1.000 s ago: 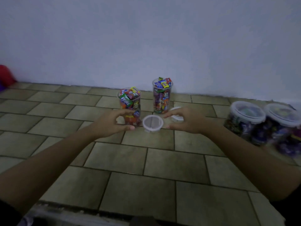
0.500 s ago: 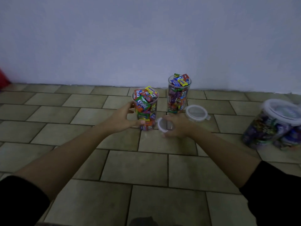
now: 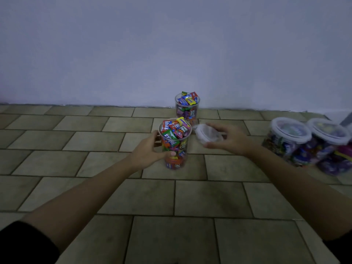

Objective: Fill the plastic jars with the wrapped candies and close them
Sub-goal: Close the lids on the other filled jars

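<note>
Beside the open rim of the near jar [image 3: 175, 147], lid [image 3: 207, 134] in right hand [image 3: 236, 141]

The right hand [image 3: 236, 142] has raised the lid [image 3: 207, 133] off the floor [image 3: 190, 197] (tilted, pinched at its rim) to two o'clock of the near jar [image 3: 181, 147]
</note>
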